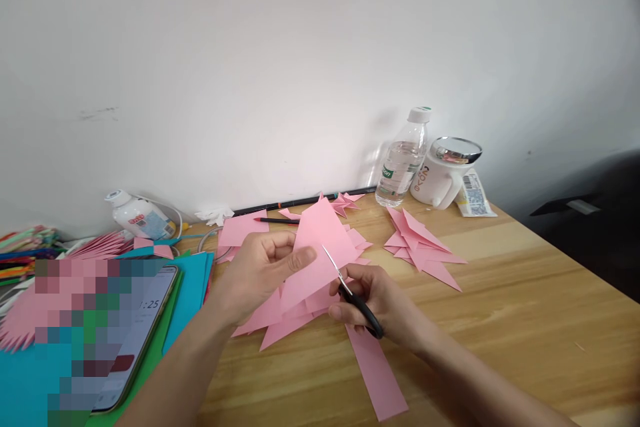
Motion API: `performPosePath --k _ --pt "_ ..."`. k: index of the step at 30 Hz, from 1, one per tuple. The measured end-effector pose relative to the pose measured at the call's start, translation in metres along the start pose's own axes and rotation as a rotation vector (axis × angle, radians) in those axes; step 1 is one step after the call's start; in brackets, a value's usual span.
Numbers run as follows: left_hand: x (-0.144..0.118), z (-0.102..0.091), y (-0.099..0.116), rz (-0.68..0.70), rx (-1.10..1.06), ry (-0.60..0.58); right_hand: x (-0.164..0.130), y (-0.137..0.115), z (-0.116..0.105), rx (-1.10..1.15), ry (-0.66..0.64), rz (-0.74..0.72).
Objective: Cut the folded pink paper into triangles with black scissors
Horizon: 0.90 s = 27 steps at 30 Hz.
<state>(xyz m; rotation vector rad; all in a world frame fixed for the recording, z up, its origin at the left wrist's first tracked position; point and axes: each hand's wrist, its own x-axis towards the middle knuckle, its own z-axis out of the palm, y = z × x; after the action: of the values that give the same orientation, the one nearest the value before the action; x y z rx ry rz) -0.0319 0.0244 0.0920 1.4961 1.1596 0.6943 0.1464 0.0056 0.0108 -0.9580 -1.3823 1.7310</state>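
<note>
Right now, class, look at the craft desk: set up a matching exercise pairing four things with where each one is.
Things:
1. scissors
2. water bottle
3. phone
4. white mug

Places:
A. lying on the teal and green paper at the left
B. in the right hand, blades at the pink sheet held by the left hand
C. by the wall, right of the bottle
D. upright near the wall, left of the mug

Pairs: 1-B, 2-D, 3-A, 4-C

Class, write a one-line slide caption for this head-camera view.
Left hand holds a pink paper sheet while the right hand cuts it with scissors over a wooden table.
</note>
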Motion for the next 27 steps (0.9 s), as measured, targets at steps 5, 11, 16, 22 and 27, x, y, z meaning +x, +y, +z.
performPosePath --k 5,11,16,22,27 --pt "0.0006 0.0 -0.001 -0.005 0.021 0.073 0.0004 0.0008 0.0001 -0.02 -0.017 0.021" --pt "0.0019 0.004 -0.0078 0.012 0.057 0.108 -0.001 -0.001 -0.0005 0.005 -0.081 -0.021" --pt "0.0006 0.0083 -0.0042 -0.005 0.035 0.074 -0.0014 -0.0036 0.0003 0.093 -0.16 -0.063" --pt "0.0008 0.0089 -0.0055 -0.033 0.02 0.052 -0.0008 -0.0067 0.002 0.096 -0.149 -0.087" --pt "0.001 0.0081 -0.0083 -0.023 0.024 0.057 -0.0006 -0.0057 0.0007 0.061 -0.132 -0.087"
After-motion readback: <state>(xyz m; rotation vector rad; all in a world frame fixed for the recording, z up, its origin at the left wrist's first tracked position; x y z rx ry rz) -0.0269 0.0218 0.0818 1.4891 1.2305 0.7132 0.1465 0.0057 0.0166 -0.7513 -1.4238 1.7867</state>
